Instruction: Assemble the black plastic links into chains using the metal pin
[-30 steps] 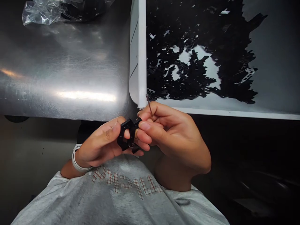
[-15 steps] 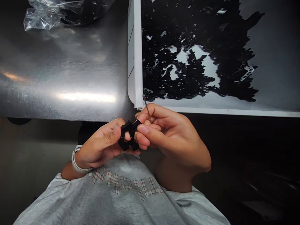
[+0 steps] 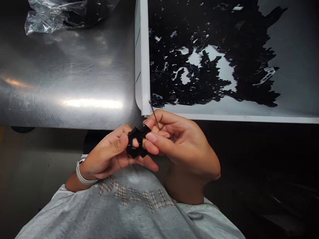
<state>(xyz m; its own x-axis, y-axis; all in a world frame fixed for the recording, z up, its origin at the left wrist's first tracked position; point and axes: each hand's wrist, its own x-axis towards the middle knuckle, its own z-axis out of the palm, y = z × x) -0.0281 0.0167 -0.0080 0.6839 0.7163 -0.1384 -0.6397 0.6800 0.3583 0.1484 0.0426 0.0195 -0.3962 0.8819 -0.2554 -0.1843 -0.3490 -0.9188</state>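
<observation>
Between my two hands is a small black plastic part point(image 3: 136, 146) with openings through it; a fingertip shows through one gap. My left hand point(image 3: 113, 149) grips its left side between thumb and fingers, with lower fingers stretched out beneath it. On the other side, my right hand point(image 3: 171, 136) pinches the part's right edge with thumb and forefinger. A thin brownish rod point(image 3: 154, 114) with a small knob at its upper end sticks up from the curled fingers of my right hand. Its lower end is hidden there.
Beyond my right hand stands a white tray point(image 3: 224, 117) holding a heap of black plastic parts point(image 3: 189, 83). A scratched metal tabletop point(image 3: 74, 76) lies to the left. Clear plastic bags point(image 3: 50, 20) rest at its back.
The lower fingers of my left hand have stretched further right beneath the black part. Both hands still hold the part, which has tilted slightly. The tray's view has shifted a little.
</observation>
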